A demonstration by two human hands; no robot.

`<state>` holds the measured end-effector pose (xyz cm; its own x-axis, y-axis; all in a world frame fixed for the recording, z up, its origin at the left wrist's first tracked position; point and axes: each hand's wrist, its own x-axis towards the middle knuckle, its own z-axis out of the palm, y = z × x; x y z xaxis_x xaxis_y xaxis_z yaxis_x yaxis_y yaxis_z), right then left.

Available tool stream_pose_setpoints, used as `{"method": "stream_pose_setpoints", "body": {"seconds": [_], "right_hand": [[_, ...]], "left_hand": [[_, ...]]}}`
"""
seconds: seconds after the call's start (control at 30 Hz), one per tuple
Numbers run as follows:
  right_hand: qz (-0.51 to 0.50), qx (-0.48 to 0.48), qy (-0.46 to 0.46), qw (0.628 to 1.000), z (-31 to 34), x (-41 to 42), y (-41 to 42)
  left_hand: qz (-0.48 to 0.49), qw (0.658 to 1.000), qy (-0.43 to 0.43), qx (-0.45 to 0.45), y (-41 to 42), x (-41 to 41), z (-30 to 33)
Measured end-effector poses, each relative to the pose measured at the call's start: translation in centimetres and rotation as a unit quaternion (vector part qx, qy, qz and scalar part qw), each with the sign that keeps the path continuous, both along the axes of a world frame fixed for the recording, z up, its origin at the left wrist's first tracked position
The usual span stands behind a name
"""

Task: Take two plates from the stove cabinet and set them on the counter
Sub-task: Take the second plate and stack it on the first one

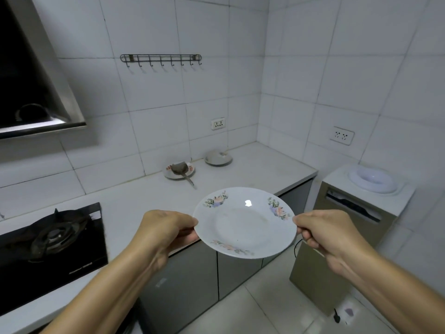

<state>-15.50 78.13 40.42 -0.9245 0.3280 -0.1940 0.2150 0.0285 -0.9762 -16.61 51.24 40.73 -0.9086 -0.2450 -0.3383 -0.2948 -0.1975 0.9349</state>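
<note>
A white plate with flower prints [244, 222] hangs level in the air, just past the front edge of the white counter [149, 201]. My left hand [166, 227] grips its left rim, thumb on top and fingers underneath. My right hand [322, 231] pinches the right rim the same way. The grey cabinet doors [190, 280] under the counter look closed. Whether another plate lies beneath the held one, I cannot tell.
A black gas stove [53, 239] is set into the counter at left, under a range hood [31, 75]. A plate with a spatula [179, 171] and a shallow dish [218, 157] sit by the back wall. A water dispenser [349, 227] stands at right.
</note>
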Motion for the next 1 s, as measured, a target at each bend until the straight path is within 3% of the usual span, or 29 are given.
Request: {"method": "stream_pose_setpoints", "body": {"seconds": [0.5, 1.0], "right_hand": [[-0.02, 0.014, 0.006, 1.0, -0.1, -18.2, 4.7], [0.087, 0.034, -0.005, 0.996, -1.9, -43.5, 10.8]], "left_hand": [[-0.027, 1.0, 0.008, -0.003, 4.6, -19.2, -0.5], [0.073, 0.997, -0.017, 0.0, 10.5, -38.6, -3.4]]}}
